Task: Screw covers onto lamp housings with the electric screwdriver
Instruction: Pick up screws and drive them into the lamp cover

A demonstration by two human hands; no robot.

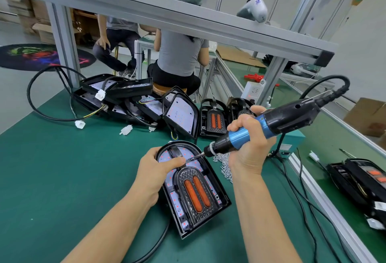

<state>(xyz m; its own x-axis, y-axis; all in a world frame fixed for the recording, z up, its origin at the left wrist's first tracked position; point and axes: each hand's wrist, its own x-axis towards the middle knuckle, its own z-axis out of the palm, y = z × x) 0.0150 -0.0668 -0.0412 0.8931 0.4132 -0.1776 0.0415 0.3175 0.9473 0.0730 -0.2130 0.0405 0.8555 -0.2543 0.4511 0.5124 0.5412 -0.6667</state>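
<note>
Fingers (253, 116) of the right hand (248, 139) are curled tight around the blue barrel of the electric screwdriver (269, 123), which slants down from the right of the frame toward the centre. Its bit tip (199, 155) meets the upper part of the lamp housing (193, 187), just beside the thumb (173, 161) of the left hand (156, 170). That left hand grips the housing's upper left edge, thumb laid flat across the inside and the other fingers wrapped behind the rim, out of sight.

The housing lies on the green bench (62, 179) in the lower centre of the frame, rounded end pointing away from the person. Inside it sits a dark arched cover (194, 191) with two orange oblong lenses, set over a pale board dotted with small red points. A thick black cable runs out from under the housing toward the bottom edge.

A scatter of loose screws (223, 163) lies on the bench just right of the housing, below the right hand. More lamp housings (133, 99) with white connectors and black leads are piled at centre left, and two further units (213, 119) stand behind the screwdriver. Another dark assembly (359, 181) rests at the right edge. Two seated people (179, 53) are in the upper centre, beyond the aluminium frame.
</note>
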